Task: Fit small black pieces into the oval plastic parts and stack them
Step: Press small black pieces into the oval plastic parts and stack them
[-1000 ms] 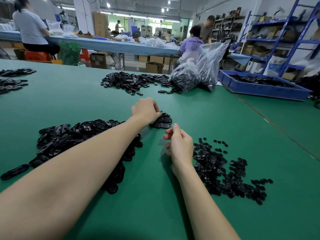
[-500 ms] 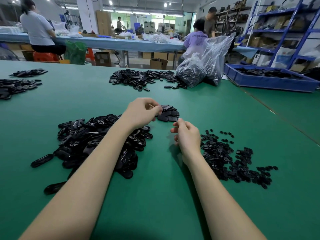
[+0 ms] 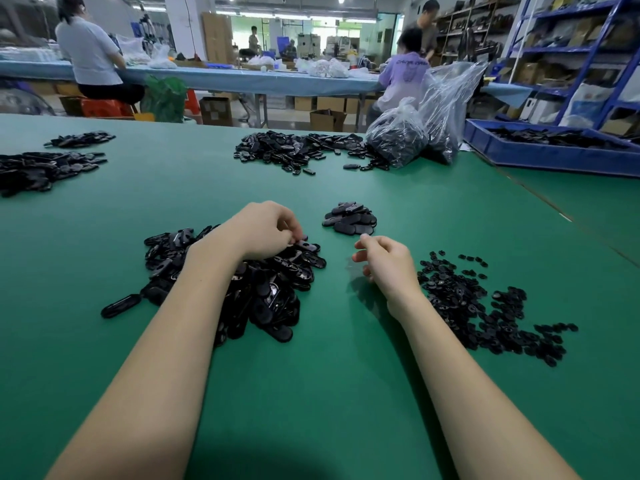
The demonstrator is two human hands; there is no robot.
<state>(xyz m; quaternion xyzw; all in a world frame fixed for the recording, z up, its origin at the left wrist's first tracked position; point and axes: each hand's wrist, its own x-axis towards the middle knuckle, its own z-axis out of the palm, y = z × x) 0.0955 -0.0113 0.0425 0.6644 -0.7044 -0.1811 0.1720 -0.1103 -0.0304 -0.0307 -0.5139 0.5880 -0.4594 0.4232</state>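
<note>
A big heap of black oval plastic parts (image 3: 263,292) lies on the green table (image 3: 329,393), under my left forearm. My left hand (image 3: 263,228) sits at the heap's far edge, its curled fingertips pinching one oval part (image 3: 306,246) on top. A small stack of oval parts (image 3: 349,219) stands just beyond, apart from both hands. My right hand (image 3: 386,263) hovers between the heap and a spread of small black pieces (image 3: 481,306), fingers loosely curled, with nothing visible in them.
More heaps of black parts lie at the far middle (image 3: 294,150) and far left (image 3: 41,168). Two clear bags of parts (image 3: 398,136) stand at the back right beside a blue tray (image 3: 547,150). People sit at a blue bench behind.
My left hand has pulled back from the small stack to the near heap and taken hold of an oval part. My right hand has shifted slightly and its fingers have loosened.
</note>
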